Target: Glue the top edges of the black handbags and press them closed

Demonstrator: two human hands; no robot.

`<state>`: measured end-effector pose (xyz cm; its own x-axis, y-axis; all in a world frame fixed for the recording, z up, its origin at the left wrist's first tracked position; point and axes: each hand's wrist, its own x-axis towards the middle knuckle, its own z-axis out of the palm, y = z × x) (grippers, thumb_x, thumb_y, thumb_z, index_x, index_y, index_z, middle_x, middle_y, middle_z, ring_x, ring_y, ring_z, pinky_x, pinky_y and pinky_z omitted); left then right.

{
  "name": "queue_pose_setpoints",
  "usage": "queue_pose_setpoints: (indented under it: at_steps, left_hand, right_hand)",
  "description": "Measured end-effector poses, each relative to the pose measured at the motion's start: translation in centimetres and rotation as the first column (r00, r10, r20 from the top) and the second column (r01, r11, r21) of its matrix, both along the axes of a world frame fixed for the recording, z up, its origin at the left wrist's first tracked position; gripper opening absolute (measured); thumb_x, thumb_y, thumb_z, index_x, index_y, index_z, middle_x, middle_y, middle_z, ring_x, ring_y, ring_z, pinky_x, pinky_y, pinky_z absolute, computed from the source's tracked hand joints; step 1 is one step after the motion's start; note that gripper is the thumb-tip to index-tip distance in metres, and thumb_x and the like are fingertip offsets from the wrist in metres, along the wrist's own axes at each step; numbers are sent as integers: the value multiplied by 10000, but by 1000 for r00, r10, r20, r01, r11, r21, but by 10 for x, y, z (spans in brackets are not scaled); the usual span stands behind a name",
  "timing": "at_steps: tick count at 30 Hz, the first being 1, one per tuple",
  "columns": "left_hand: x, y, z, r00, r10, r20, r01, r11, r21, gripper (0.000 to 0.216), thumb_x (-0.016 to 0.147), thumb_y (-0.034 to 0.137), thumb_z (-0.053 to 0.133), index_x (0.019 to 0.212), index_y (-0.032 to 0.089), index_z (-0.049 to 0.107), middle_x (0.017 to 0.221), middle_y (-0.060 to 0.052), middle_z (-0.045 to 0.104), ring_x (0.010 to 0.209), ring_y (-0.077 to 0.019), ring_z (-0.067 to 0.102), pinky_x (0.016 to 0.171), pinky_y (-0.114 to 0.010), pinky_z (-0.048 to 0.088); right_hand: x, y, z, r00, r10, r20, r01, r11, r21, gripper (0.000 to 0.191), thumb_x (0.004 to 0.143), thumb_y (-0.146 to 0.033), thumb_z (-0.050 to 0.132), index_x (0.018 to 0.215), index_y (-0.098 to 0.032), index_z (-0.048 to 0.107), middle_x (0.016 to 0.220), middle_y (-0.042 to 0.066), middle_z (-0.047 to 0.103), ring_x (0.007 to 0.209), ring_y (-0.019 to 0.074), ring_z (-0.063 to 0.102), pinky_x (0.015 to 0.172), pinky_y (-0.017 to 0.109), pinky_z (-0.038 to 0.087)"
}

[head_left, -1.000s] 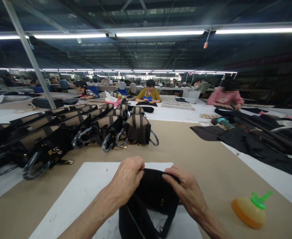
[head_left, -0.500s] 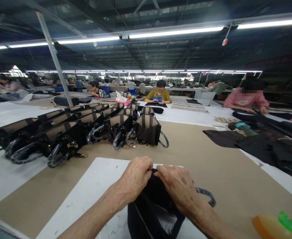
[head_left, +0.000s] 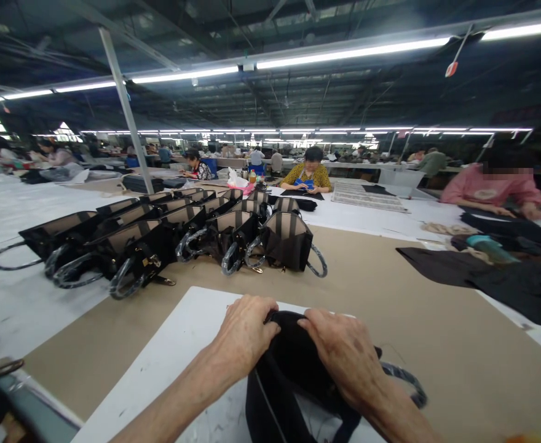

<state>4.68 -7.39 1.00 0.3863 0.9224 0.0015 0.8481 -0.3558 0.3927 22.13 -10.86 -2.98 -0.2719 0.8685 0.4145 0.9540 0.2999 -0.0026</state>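
Observation:
Directly in front of me is a black handbag (head_left: pixel 275 394), its opening towards me, resting on a white board (head_left: pixel 169 363). My left hand (head_left: pixel 248 329) pinches the bag's far rim, thumb inside and fingers over the outer side. A short way to the right, my right hand (head_left: pixel 339 344) grips the same rim, thumb tucked to the inner face. A plastic-wrapped handle (head_left: pixel 406 378) sticks out beyond my right wrist. My forearms hide part of the bag's sides.
Rows of black handbags (head_left: pixel 285 243) with wrapped handles stand ahead and left on brown paper (head_left: pixel 372 271). Dark fabric pieces (head_left: pixel 441 266) lie at the right. Co-workers in a yellow top (head_left: pixel 306 178) and a pink top (head_left: pixel 492 191) sit across the table.
My hands have moved slightly apart along the rim, and the bag's opening shows wider between them. The view has swung a little left, so the scene sits further right.

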Motion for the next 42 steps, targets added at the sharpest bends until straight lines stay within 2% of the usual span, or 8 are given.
queue_pose_setpoints:
  at_steps: [6,11,17,25,29,34,39,42]
  left_hand:
    - [-2,-2,1,999,-36,-35,35,999,-6,155,721,234,488,714,215,641,725,-22,665,732,-188,589,599,-258,342]
    - [-8,-5,5,998,-52,35,54,998,-41,144,737,276,511,768,210,634,763,-26,660,752,-201,592,627,-269,379]
    - [-16,-30,12,952,162,261,-98,966,-241,846,611,486,658,1332,209,314,1291,-118,464,1158,-277,431,912,-366,381]
    - [0,-53,13,929,216,300,-115,940,-321,1075,556,436,699,1412,162,110,1404,-129,306,1272,-291,288,1030,-398,279]
    - [14,-59,15,961,143,238,-73,957,-279,1094,542,403,705,1414,124,106,1374,-153,345,1248,-323,312,1012,-422,304]
    - [3,-56,13,999,-37,-16,34,986,-163,935,520,21,525,1394,118,208,1376,-155,350,1202,-314,388,995,-414,322]
    - [-35,-20,10,990,-10,-142,-3,996,-87,834,582,-19,426,1360,246,280,1067,-94,622,986,-285,570,798,-383,436]
    - [-34,-10,1,976,35,-214,-16,995,94,775,566,-44,424,1296,207,364,1034,-91,622,994,-262,552,847,-376,397]
  right_hand:
    - [-11,6,3,992,123,6,-123,992,4,138,867,-188,530,731,-205,509,655,-5,588,600,199,561,543,292,222]
    - [-22,12,11,982,185,-45,-190,966,-176,128,868,-123,475,770,-192,517,750,3,612,663,167,553,568,273,258]
    - [-5,18,24,995,99,-22,-101,952,-290,149,867,-186,478,743,-184,561,631,24,605,554,171,542,511,271,260]
    - [5,7,55,999,-26,40,40,911,-409,226,851,-217,508,643,-161,578,590,49,601,529,160,546,478,247,287]
    - [-2,-6,58,997,-63,51,78,902,-424,254,860,-202,487,623,-157,568,602,44,606,545,148,544,484,240,291]
    - [9,-13,51,995,-86,54,101,901,-421,272,866,-217,444,628,-156,562,626,50,613,580,166,548,494,247,298]
    - [24,-19,51,991,-129,29,128,879,-459,288,874,-238,412,619,-178,532,560,29,596,530,157,556,488,235,318]
    - [21,-20,49,985,-171,-9,142,847,-512,334,898,-250,368,606,-186,516,415,0,523,410,136,520,446,222,304]
